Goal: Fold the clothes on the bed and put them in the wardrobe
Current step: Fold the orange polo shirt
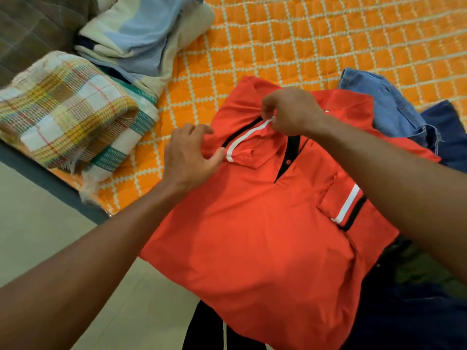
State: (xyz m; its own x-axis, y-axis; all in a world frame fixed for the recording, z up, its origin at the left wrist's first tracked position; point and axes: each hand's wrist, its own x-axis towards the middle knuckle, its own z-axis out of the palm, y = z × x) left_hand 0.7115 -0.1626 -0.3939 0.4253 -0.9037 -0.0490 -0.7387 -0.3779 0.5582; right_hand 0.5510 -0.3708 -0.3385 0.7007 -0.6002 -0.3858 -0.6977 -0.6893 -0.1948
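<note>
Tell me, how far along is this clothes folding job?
Partly done. A checked cloth and a pale blue pile lie folded on the bed. In hand: the red polo shirt, the left hand gripping its shoulder and the right hand pinching the collar. Left: blue jeans and dark clothes lie unfolded beside it, and no wardrobe is in view.

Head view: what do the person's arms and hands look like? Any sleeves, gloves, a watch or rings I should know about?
Both arms are uncovered: the left forearm and the right forearm show no sleeve up to the frame edges. The left hand and the right hand wear no gloves. No watch, bracelet or ring shows on the sides facing the camera.
</note>
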